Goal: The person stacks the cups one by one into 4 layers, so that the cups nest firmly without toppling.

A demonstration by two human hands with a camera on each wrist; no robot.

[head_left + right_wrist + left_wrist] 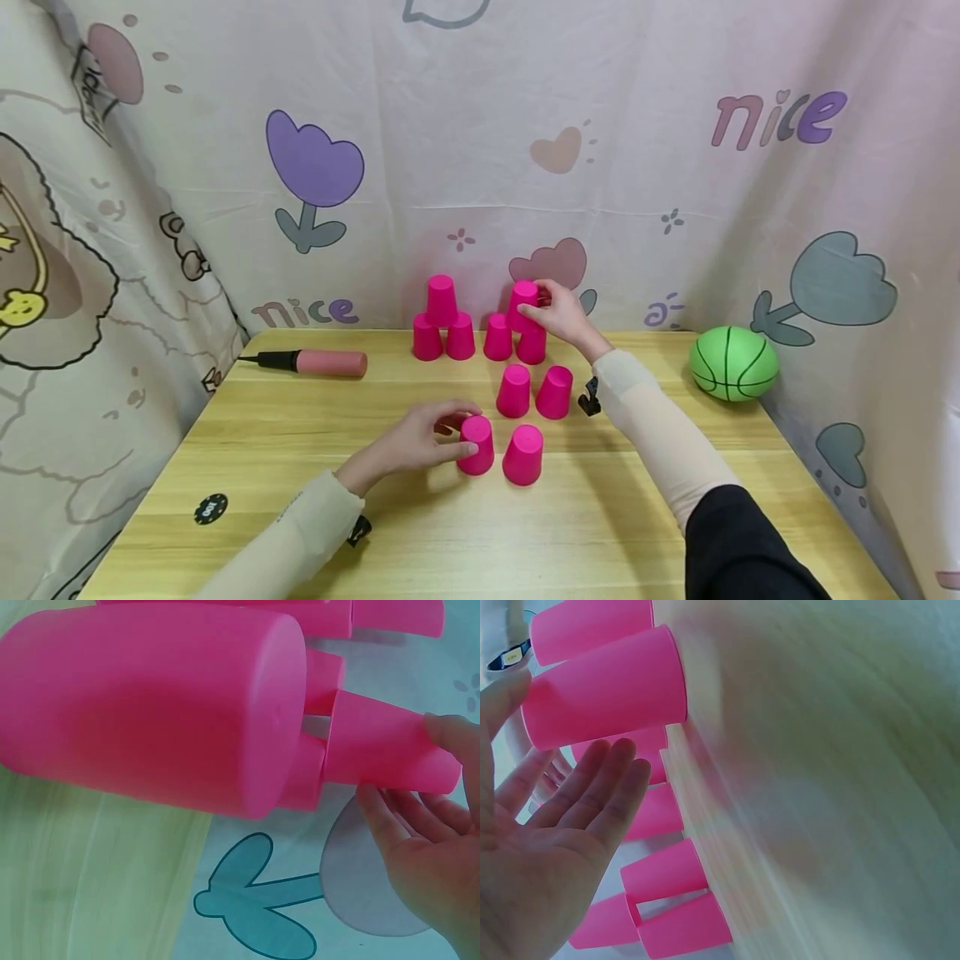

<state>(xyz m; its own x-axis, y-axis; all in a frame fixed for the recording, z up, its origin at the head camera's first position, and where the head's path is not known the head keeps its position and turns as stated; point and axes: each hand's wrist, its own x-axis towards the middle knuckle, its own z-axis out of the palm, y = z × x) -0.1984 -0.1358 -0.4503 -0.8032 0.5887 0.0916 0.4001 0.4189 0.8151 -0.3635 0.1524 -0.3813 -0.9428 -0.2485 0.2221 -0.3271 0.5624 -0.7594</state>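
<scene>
At the back right, my right hand pinches a pink cup between thumb and fingers. That cup rests mouth-down on two upside-down cups, the left of them a pink cup. In front, my left hand has thumb and index finger on opposite sides of another upside-down pink cup; its other fingers extend loosely beside it. To the right of this one stands a separate pink cup. Two more, including a pink cup, stand behind the front pair.
A three-cup pyramid with a pink top cup stands at the back. A pink-and-black hand pump lies at the back left, a black chip at the front left. At the right edge sits a green ball. A patterned curtain hangs behind the table.
</scene>
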